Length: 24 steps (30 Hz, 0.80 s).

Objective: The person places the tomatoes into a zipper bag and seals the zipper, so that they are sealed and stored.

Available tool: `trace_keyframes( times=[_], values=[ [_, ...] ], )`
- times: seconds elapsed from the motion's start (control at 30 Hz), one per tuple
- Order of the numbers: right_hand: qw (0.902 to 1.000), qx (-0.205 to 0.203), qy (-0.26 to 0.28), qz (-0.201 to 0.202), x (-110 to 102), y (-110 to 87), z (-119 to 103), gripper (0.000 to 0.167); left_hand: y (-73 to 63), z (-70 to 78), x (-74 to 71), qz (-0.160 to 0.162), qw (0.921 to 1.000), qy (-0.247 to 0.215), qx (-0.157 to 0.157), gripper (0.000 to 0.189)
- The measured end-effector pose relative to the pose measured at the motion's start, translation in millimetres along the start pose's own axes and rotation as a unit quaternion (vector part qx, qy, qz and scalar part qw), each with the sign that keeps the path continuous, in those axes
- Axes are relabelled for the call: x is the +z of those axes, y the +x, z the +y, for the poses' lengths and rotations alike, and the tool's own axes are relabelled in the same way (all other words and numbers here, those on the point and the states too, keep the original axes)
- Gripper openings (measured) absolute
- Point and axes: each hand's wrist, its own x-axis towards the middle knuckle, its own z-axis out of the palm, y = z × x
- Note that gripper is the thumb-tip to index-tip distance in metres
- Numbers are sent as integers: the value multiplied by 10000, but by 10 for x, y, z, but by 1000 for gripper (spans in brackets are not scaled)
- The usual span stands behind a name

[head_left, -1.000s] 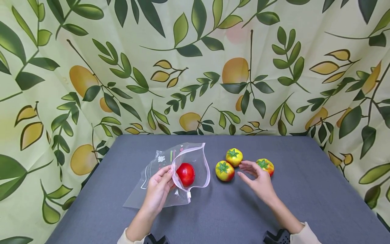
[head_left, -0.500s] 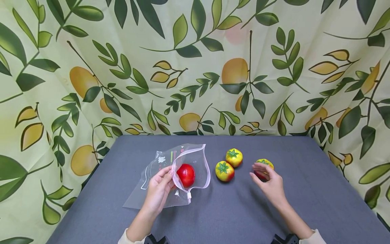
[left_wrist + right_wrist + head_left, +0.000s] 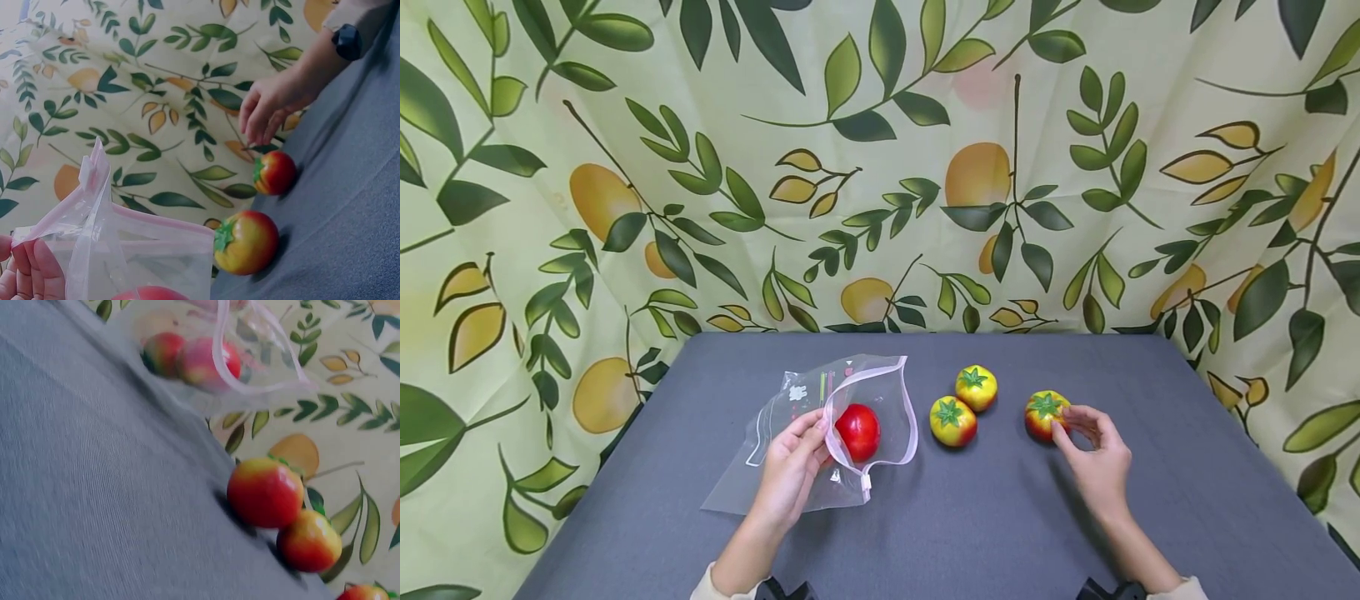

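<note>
My left hand [image 3: 792, 462] pinches the rim of a clear zip bag [image 3: 797, 400] with a pale pink zip band, holding its mouth apart. A shiny red tomato-like fruit [image 3: 857, 432] lies inside; the right wrist view shows a second fruit [image 3: 164, 355] in the bag. My right hand [image 3: 1097, 454] is at the right side of a yellow-and-red toy tomato [image 3: 1045, 414] with a green leafy top. Its fingers are loosely bent and not round the fruit; whether the tips touch it I cannot tell. The right hand is out of the right wrist view.
Two more yellow-and-red toy tomatoes, a front one [image 3: 953, 422] and a back one [image 3: 976, 387], lie close together between the bag and the right hand. All lie on a grey-blue cloth-covered table [image 3: 955, 533]. A leaf-and-fruit patterned curtain [image 3: 880, 208] rises behind and at both sides.
My right hand has moved right, from near the paired tomatoes, across the rightmost tomato to its right side. That tomato has shifted slightly left. The left hand and bag stay in place.
</note>
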Motion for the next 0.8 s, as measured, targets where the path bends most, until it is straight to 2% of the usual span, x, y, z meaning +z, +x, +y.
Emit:
trace_keyframes(
  times=[0.1,0.23,0.37,0.5,0.63,0.8],
  values=[
    [9993,137,-244,227,-42,18,56,36,5,-11,4,-36,10000,-25,43,17],
    [9946,659,-795,99,-77,23,146,45,7,-18,7,-156,9997,-98,179,18],
    [9821,1468,-1100,-416,-95,44,221,57,9,-22,4,-294,9991,-161,277,18],
    [9634,2136,-1137,-1151,-96,108,286,71,9,-28,-1,-282,9990,-185,295,18],
    [9465,2404,-1259,-1749,-89,158,330,82,10,-35,0,-206,9993,-180,255,18],
    [9327,2657,-1264,-2085,-99,177,337,91,12,-37,20,-214,9994,-204,179,19]
  ],
)
